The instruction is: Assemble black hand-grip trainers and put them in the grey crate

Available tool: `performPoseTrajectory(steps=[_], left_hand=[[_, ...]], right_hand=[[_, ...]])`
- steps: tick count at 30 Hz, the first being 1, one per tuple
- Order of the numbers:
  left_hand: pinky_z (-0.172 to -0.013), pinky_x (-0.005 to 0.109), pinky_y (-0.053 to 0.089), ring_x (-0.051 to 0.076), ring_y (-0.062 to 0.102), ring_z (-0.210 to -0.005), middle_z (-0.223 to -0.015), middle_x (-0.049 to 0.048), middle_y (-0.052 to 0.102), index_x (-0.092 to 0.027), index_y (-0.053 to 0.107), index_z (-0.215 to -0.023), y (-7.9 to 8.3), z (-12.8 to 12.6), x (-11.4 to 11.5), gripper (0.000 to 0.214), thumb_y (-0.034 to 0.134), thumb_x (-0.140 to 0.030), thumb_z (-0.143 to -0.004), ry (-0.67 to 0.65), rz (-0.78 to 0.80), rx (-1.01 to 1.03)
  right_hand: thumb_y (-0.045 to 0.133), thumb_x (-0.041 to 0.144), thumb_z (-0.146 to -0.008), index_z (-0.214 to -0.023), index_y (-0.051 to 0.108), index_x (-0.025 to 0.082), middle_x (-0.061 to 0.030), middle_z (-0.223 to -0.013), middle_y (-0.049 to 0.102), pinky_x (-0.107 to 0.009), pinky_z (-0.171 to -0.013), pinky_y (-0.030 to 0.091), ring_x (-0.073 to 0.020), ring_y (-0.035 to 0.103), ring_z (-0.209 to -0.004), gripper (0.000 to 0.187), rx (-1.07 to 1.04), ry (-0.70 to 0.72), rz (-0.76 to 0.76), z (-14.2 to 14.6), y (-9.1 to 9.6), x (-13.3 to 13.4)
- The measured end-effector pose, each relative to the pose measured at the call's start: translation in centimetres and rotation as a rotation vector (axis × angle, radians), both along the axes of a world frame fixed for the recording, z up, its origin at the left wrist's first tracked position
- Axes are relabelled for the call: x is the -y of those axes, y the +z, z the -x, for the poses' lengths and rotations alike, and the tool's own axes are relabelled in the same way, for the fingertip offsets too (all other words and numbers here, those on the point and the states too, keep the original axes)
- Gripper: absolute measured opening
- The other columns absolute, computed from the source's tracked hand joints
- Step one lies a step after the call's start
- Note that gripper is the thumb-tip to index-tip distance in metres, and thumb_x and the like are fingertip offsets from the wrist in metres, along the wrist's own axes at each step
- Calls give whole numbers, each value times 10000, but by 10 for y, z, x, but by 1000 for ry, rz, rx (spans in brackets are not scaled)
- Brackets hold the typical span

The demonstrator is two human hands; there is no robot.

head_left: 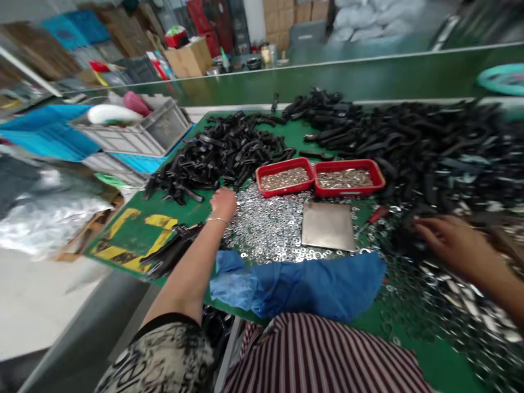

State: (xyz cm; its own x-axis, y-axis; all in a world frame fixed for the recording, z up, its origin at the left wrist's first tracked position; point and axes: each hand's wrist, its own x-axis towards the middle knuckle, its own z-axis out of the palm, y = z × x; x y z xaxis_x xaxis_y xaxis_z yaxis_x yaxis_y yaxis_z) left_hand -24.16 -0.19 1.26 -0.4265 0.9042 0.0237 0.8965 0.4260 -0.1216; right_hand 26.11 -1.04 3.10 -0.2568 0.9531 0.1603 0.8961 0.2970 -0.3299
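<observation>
Think of a clock with the flat metal plate (pixel 328 226) in the middle of the green tabletop (pixel 126 229). The left hand (pixel 224 204) is at about 10 o'clock, right where the small shiny washers (pixel 266 229) meet a big pile of black parts (pixel 221 147). Its fingers look curled, but I cannot tell if the grip is clamped on anything. A thin bracelet (pixel 218 220) goes around that wrist. More black parts lie beside the forearm, toward 9 o'clock, near yellow-and-black tape (pixel 117 254).

The right hand (pixel 454 243) is at 3 o'clock, next to some dark, blurry things. I cannot tell if its grip is apart, together or holding one. A bigger heap of black parts (pixel 434 142) lies at 2 o'clock. Shiny rings (pixel 426 300) are spread out at 4 o'clock.

Two red trays sit side by side, one at 11 o'clock (pixel 282 192) and one near 12 (pixel 350 192), both with little metal bits inside. A tool with a red handle (pixel 379 214) lies just beside the plate, near 3 o'clock. A crumpled blue cloth (pixel 303 286) lies at 6 o'clock.
</observation>
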Motion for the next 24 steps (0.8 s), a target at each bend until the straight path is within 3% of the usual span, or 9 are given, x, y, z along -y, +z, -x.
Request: performPoseTrajectory(steps=[4,6,9,15,17,20,22,24], left_hand=[[-797,400,495,320,593,-1014,-1043,322,626,96,625,-1015,-9,8,-23,277,409,-24,-889,-120,97,28],[-798,388,482,331,601,-1011,-1062,330,618,96,631,-1028,-13,11,-17,320,365,-23,-897,-176,123,8],[-820,355,459,306,613,-979,-1033,257,641,31,650,-1025,-17,13,-2,310,379,-67,-912,-231,154,-16],[-820,326,456,274,619,-893,-868,94,645,-109,665,-1007,-26,17,10,230,501,-242,-917,-256,126,36],[-825,332,459,267,612,-873,-866,86,630,-127,673,-996,-27,19,11,238,503,-274,-918,-259,78,80],[-830,345,467,265,605,-867,-874,98,626,-143,679,-961,-27,21,16,276,475,-326,-929,-280,19,124],[-850,364,472,277,611,-893,-894,108,648,-158,680,-946,-25,19,21,307,446,-357,-939,-309,-72,173],[-873,374,479,277,625,-913,-943,104,680,-175,682,-959,-24,12,25,325,448,-400,-939,-325,-206,273]], right_hand=[[461,371,-994,-1090,715,146,-153,-1000,685,-393,-833,510,-264,662,-897,353,85,13,77,-51,-19,8],[444,371,-984,-1086,708,159,-129,-998,684,-385,-800,521,-255,665,-866,353,71,-21,85,-60,-32,5],[428,329,-976,-1097,699,151,-140,-1019,683,-381,-805,516,-262,664,-888,346,110,-73,68,-61,-40,-10],[473,379,-968,-1142,648,110,-216,-1051,695,-414,-775,504,-326,667,-938,365,244,-344,81,-40,-40,-55],[503,365,-956,-1160,647,110,-208,-1063,703,-413,-804,505,-314,670,-948,357,169,-281,96,-32,-39,-64],[491,343,-962,-1242,644,176,-115,-1045,732,-362,-810,516,-232,685,-862,360,-122,-43,190,-36,-29,-69],[490,363,-960,-1285,635,209,-82,-1027,739,-341,-769,515,-200,676,-785,389,-244,-69,141,-49,-19,-67],[525,346,-928,-1195,687,196,-92,-1006,742,-343,-752,500,-206,666,-776,347,-190,-195,41,-66,-12,-65]])
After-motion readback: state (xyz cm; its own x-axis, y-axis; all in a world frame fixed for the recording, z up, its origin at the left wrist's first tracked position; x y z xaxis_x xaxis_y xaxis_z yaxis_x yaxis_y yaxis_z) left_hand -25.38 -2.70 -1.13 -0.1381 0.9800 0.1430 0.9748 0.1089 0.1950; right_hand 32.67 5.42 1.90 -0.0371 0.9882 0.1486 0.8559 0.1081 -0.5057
